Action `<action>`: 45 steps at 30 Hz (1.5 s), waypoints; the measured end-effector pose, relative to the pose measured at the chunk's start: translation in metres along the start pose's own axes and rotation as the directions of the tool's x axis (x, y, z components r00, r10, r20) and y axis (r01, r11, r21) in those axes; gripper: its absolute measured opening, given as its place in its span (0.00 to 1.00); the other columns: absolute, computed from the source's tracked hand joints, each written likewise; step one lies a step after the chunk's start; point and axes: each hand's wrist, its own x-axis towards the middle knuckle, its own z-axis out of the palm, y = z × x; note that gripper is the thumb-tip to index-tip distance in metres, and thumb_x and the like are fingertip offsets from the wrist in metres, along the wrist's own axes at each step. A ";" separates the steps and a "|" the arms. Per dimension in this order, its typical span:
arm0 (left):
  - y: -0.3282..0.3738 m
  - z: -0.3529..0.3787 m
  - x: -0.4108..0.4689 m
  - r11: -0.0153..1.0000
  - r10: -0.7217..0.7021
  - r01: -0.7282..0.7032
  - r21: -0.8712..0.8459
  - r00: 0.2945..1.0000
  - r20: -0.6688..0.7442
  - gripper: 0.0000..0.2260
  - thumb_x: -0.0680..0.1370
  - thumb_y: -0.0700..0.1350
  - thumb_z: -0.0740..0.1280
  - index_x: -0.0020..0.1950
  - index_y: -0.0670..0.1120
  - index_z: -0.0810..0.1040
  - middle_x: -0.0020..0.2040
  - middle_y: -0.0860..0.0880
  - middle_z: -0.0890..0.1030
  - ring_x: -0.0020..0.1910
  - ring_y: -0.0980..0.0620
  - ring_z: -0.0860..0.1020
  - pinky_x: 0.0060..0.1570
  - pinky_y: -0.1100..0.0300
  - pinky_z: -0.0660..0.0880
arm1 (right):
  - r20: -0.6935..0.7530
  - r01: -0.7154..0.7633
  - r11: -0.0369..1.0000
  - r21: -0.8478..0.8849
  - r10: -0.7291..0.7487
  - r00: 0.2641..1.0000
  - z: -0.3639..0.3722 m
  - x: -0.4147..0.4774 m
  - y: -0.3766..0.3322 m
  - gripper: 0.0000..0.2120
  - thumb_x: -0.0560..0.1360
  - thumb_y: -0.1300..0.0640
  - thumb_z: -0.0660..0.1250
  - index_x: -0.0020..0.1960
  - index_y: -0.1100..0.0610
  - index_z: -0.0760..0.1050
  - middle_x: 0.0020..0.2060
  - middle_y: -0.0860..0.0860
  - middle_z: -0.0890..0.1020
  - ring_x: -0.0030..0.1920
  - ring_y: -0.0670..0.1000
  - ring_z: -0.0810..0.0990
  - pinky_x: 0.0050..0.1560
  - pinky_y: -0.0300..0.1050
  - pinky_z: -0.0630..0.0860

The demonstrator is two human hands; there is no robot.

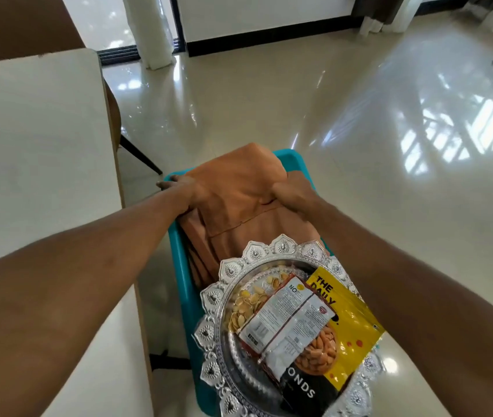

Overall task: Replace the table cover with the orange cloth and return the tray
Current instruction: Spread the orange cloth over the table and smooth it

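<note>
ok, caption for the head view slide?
Folded orange cloth under left hand and right hand, silver tray of snack packets alongside.

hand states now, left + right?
Left hand: on the left edge of the orange cloth; whether it grips cannot be told.
Right hand: fingers curled, gripping the orange cloth.

Single head-worn wide-angle view, pitched forward and down, close above teal tray (179, 263) at 6 o'clock. Table (37, 139) fills 9 o'clock. Glossy floor (299, 100) recedes toward 1 o'clock.
</note>
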 end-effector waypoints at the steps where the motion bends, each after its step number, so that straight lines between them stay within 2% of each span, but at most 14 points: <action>1: -0.001 -0.002 -0.001 0.998 -0.021 0.021 -0.055 1.000 0.004 0.43 0.76 0.55 0.69 0.81 0.40 0.48 0.78 0.34 0.54 0.76 0.34 0.58 0.75 0.43 0.58 | 0.004 0.021 0.999 0.041 -0.021 1.000 -0.003 -0.004 -0.002 0.23 0.57 0.51 0.79 0.50 0.55 0.79 0.46 0.52 0.84 0.49 0.56 0.82 0.55 0.54 0.81; 7: -0.006 -0.009 -0.031 0.907 -0.031 -0.035 -0.421 0.989 -0.148 0.39 0.78 0.53 0.66 0.81 0.43 0.47 0.76 0.35 0.60 0.73 0.34 0.63 0.72 0.41 0.62 | 0.021 0.171 0.961 0.219 -0.180 0.983 -0.025 -0.033 -0.021 0.22 0.59 0.63 0.80 0.52 0.65 0.81 0.43 0.54 0.83 0.43 0.52 0.80 0.50 0.52 0.80; 9: -0.009 -0.011 -0.050 0.880 -0.031 -0.079 -0.468 0.975 -0.221 0.36 0.77 0.51 0.66 0.80 0.43 0.51 0.73 0.36 0.64 0.70 0.34 0.67 0.69 0.41 0.68 | 0.002 0.200 0.939 0.278 -0.209 0.978 -0.030 -0.041 -0.021 0.22 0.59 0.65 0.80 0.52 0.66 0.80 0.44 0.59 0.85 0.41 0.52 0.81 0.47 0.51 0.82; 11: -0.016 -0.005 -0.074 0.857 -0.028 -0.140 -0.496 0.949 -0.315 0.33 0.76 0.50 0.66 0.77 0.44 0.56 0.71 0.37 0.66 0.67 0.35 0.70 0.66 0.42 0.70 | -0.014 0.201 0.917 0.344 -0.209 0.978 -0.033 -0.049 -0.018 0.21 0.60 0.68 0.79 0.52 0.68 0.80 0.45 0.60 0.85 0.40 0.52 0.82 0.38 0.42 0.81; 14: -0.026 0.020 -0.114 0.826 0.127 -0.367 -0.429 0.861 -0.493 0.27 0.74 0.58 0.68 0.66 0.47 0.65 0.61 0.44 0.73 0.56 0.42 0.77 0.54 0.44 0.78 | -0.062 0.199 0.873 0.445 -0.192 0.979 -0.037 -0.058 -0.020 0.14 0.63 0.72 0.77 0.47 0.68 0.79 0.38 0.56 0.84 0.37 0.52 0.83 0.35 0.43 0.82; 15: -0.030 0.031 -0.124 0.801 0.224 -0.432 -0.415 0.859 -0.460 0.24 0.74 0.60 0.68 0.62 0.49 0.68 0.56 0.46 0.76 0.50 0.45 0.79 0.48 0.48 0.80 | -0.060 0.192 0.852 0.487 -0.186 0.981 -0.038 -0.060 -0.021 0.13 0.64 0.73 0.76 0.45 0.66 0.79 0.37 0.55 0.83 0.36 0.52 0.84 0.34 0.43 0.82; 17: -0.039 0.048 -0.138 0.793 0.389 -0.449 -0.412 0.894 -0.225 0.21 0.75 0.65 0.64 0.58 0.51 0.74 0.51 0.48 0.80 0.45 0.48 0.81 0.47 0.50 0.81 | -0.052 0.192 0.840 0.508 -0.193 0.980 -0.036 -0.061 -0.023 0.13 0.64 0.73 0.76 0.44 0.62 0.79 0.38 0.55 0.84 0.39 0.54 0.87 0.39 0.45 0.84; 20: -0.046 0.064 -0.151 0.842 0.416 -0.394 -0.369 0.909 -0.020 0.14 0.82 0.57 0.60 0.55 0.48 0.78 0.48 0.48 0.81 0.46 0.47 0.80 0.49 0.52 0.78 | -0.051 0.220 0.856 0.468 -0.223 0.973 -0.035 -0.058 -0.022 0.15 0.63 0.71 0.77 0.44 0.57 0.80 0.42 0.54 0.86 0.45 0.56 0.86 0.48 0.50 0.85; 23: -0.052 0.073 -0.154 0.801 0.460 -0.425 -0.422 0.888 -0.021 0.07 0.83 0.45 0.59 0.52 0.46 0.76 0.44 0.47 0.79 0.41 0.47 0.76 0.41 0.55 0.73 | 0.023 0.211 0.865 0.455 -0.248 0.969 -0.032 -0.060 -0.024 0.17 0.66 0.72 0.76 0.45 0.54 0.78 0.44 0.54 0.84 0.42 0.52 0.83 0.44 0.44 0.83; 26: -0.054 0.073 -0.154 0.810 0.494 -0.469 -0.352 0.869 -0.021 0.10 0.80 0.37 0.58 0.52 0.42 0.79 0.48 0.43 0.82 0.47 0.45 0.79 0.49 0.51 0.78 | 0.122 0.144 0.914 0.379 -0.204 0.971 -0.033 -0.060 -0.022 0.19 0.68 0.69 0.76 0.53 0.55 0.76 0.50 0.56 0.83 0.44 0.50 0.81 0.39 0.40 0.79; 30: -0.057 0.074 -0.148 0.800 0.487 -0.454 -0.394 0.873 -0.018 0.09 0.79 0.36 0.62 0.51 0.38 0.82 0.50 0.40 0.84 0.45 0.48 0.78 0.51 0.49 0.78 | 0.097 0.126 0.886 0.447 -0.188 0.977 -0.035 -0.062 -0.025 0.23 0.68 0.73 0.73 0.61 0.63 0.75 0.46 0.57 0.83 0.34 0.49 0.83 0.33 0.37 0.80; 33: -0.059 0.070 -0.145 0.804 0.467 -0.412 -0.429 0.884 0.025 0.06 0.79 0.40 0.67 0.51 0.39 0.83 0.45 0.44 0.83 0.41 0.51 0.77 0.44 0.56 0.78 | 0.009 0.151 0.809 0.568 -0.189 0.982 -0.046 -0.060 -0.039 0.19 0.68 0.75 0.73 0.54 0.59 0.76 0.40 0.54 0.83 0.28 0.45 0.82 0.33 0.38 0.80; 38: -0.060 0.073 -0.144 0.816 0.435 -0.387 -0.429 0.900 0.016 0.05 0.79 0.42 0.68 0.51 0.45 0.83 0.49 0.45 0.84 0.47 0.49 0.80 0.53 0.54 0.78 | -0.071 0.205 0.697 0.687 -0.216 0.974 -0.072 -0.061 -0.071 0.20 0.66 0.70 0.75 0.54 0.57 0.77 0.46 0.54 0.85 0.42 0.52 0.85 0.47 0.45 0.84; 45: -0.063 0.066 -0.151 0.855 0.368 -0.374 -0.358 0.926 -0.088 0.10 0.78 0.46 0.68 0.59 0.49 0.77 0.55 0.47 0.80 0.48 0.49 0.80 0.50 0.55 0.77 | -0.167 0.227 0.545 0.807 -0.158 0.973 -0.100 -0.075 -0.085 0.23 0.61 0.67 0.80 0.54 0.59 0.78 0.48 0.56 0.87 0.49 0.58 0.86 0.52 0.49 0.84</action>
